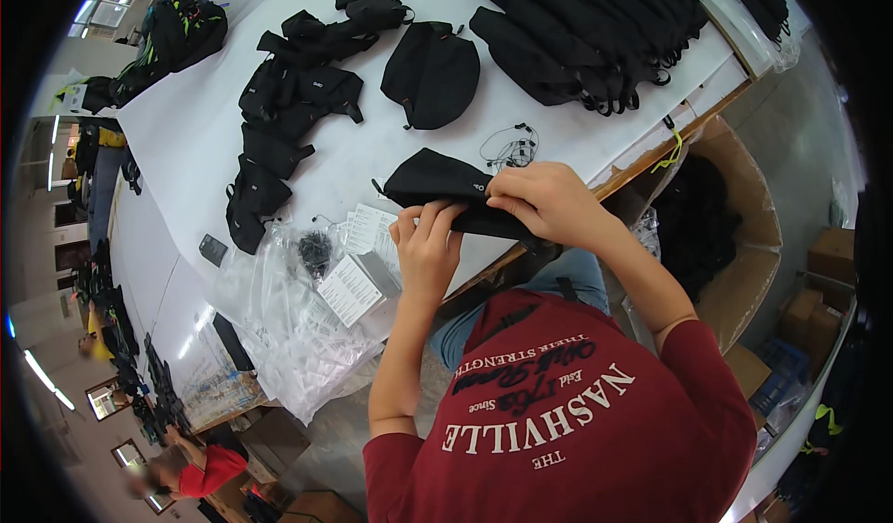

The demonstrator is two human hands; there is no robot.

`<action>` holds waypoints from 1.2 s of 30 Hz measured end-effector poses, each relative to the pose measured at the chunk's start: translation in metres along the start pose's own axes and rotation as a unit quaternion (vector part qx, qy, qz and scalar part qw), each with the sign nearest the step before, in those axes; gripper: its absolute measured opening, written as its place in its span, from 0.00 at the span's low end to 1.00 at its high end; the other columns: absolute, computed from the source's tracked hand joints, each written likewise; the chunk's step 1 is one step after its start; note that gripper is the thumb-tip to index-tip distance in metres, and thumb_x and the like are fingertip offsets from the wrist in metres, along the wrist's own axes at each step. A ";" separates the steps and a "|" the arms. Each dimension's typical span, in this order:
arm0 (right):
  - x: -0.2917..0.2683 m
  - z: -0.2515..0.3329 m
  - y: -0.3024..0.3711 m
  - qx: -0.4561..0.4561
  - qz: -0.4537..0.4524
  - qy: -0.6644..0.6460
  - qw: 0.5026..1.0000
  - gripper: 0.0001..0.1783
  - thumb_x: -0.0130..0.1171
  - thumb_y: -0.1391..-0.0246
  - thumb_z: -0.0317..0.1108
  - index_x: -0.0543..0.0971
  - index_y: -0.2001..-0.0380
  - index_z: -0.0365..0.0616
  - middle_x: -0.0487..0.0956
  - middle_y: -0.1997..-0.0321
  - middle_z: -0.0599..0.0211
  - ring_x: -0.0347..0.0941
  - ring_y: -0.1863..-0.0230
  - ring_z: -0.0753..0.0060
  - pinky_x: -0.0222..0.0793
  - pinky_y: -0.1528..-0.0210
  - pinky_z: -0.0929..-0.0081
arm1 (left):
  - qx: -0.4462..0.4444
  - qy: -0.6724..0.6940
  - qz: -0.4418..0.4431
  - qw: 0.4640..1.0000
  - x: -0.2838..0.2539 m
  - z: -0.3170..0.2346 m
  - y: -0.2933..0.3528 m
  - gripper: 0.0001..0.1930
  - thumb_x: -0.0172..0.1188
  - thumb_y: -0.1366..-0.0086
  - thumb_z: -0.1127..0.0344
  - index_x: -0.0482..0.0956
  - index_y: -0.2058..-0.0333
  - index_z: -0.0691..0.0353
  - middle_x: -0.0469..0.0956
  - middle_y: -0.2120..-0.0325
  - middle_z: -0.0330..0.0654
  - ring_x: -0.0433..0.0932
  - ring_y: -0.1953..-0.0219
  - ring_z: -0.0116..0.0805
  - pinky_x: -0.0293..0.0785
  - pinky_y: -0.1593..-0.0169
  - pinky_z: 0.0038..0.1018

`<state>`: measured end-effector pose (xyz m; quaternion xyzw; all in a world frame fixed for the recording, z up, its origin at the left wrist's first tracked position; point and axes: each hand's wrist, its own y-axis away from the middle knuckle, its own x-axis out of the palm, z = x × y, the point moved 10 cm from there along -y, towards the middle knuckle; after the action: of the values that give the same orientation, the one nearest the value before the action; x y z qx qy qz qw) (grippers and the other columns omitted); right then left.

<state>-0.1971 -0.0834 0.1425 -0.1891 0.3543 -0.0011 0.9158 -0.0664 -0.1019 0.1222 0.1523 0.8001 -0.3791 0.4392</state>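
A black fabric pouch (435, 177) rests at the near edge of the white table, its left end pointing away from me. With curled fingers, my left hand (430, 244) grips the pouch's near side. My right hand (544, 202) pinches its right end close to a small pale mark; whatever lies under those fingertips is hidden. Just beyond the pouch is a loose bunch of thin black cords (513, 146). Beside my left hand are a stack of white printed labels (350, 290) and a coil of dark strings (316, 251).
Clear plastic bags (288, 337) spread over the near left of the table (205, 113). Farther back lie a row of black pouches (302, 95), a wide black pouch (431, 76) and a large pile (595, 30). A cardboard box (753, 188) holding black items stands at the right.
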 end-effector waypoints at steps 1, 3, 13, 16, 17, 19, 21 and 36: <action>0.000 0.001 0.000 0.000 0.000 0.000 1.000 0.06 0.58 0.48 0.33 0.74 0.73 0.42 0.74 0.77 0.64 0.72 0.75 0.57 0.64 0.73 0.66 | 0.000 0.000 0.000 1.000 0.000 0.001 0.000 0.17 0.63 0.58 0.73 0.79 0.65 0.54 0.77 0.65 0.29 0.70 0.62 0.33 0.59 0.57 0.29; 0.004 0.002 0.001 -0.005 0.012 -0.005 1.000 0.07 0.58 0.48 0.33 0.73 0.74 0.43 0.74 0.77 0.64 0.71 0.75 0.57 0.63 0.73 0.66 | 0.014 0.020 0.007 1.000 0.003 0.000 0.001 0.15 0.62 0.58 0.74 0.79 0.67 0.54 0.76 0.66 0.30 0.70 0.63 0.33 0.58 0.56 0.29; 0.025 -0.014 -0.004 0.013 0.022 -0.016 1.000 0.08 0.58 0.49 0.34 0.73 0.77 0.43 0.73 0.78 0.63 0.70 0.76 0.57 0.63 0.74 0.66 | 0.051 0.053 0.021 0.997 0.002 -0.009 0.007 0.10 0.63 0.58 0.73 0.76 0.72 0.58 0.75 0.71 0.35 0.71 0.64 0.36 0.60 0.56 0.31; 0.036 -0.030 -0.009 -0.006 -0.009 0.014 1.000 0.08 0.59 0.49 0.35 0.75 0.75 0.44 0.74 0.76 0.65 0.71 0.73 0.58 0.65 0.71 0.66 | -0.008 0.107 0.151 0.983 0.027 -0.002 0.014 0.09 0.64 0.56 0.72 0.74 0.74 0.61 0.74 0.73 0.40 0.72 0.63 0.41 0.64 0.58 0.35; 0.048 -0.041 -0.006 -0.003 0.011 0.014 1.000 0.08 0.60 0.50 0.36 0.76 0.74 0.44 0.74 0.74 0.66 0.71 0.70 0.59 0.65 0.68 0.66 | -0.033 0.118 0.203 0.972 0.041 0.003 0.019 0.08 0.64 0.55 0.70 0.74 0.75 0.62 0.74 0.73 0.43 0.72 0.63 0.43 0.65 0.58 0.36; 0.055 -0.043 -0.006 -0.005 0.034 0.009 0.999 0.08 0.60 0.50 0.37 0.78 0.72 0.44 0.75 0.72 0.67 0.71 0.68 0.60 0.66 0.66 0.67 | -0.088 0.126 0.299 0.942 0.067 0.018 0.035 0.11 0.64 0.49 0.65 0.74 0.70 0.65 0.75 0.73 0.49 0.74 0.64 0.49 0.69 0.61 0.40; 0.040 -0.052 0.005 0.042 0.005 0.022 0.999 0.10 0.60 0.50 0.37 0.79 0.67 0.44 0.75 0.67 0.66 0.71 0.61 0.61 0.66 0.59 0.67 | -0.117 0.128 0.299 0.938 0.077 0.024 0.039 0.13 0.63 0.48 0.63 0.74 0.67 0.65 0.76 0.73 0.50 0.75 0.66 0.50 0.70 0.62 0.40; 0.075 -0.079 0.123 0.340 0.027 0.050 0.939 0.38 0.69 0.62 0.46 0.66 0.48 0.46 0.66 0.57 0.56 0.71 0.58 0.51 0.68 0.56 0.62 | -0.245 0.143 0.278 0.918 0.084 0.039 0.041 0.29 0.62 0.43 0.57 0.64 0.47 0.63 0.78 0.68 0.58 0.78 0.64 0.57 0.73 0.62 0.42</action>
<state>-0.2080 -0.0068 -0.0021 0.1435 0.3833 -0.1059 0.9062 -0.0680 -0.1111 0.0215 0.3084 0.8480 -0.0078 0.4309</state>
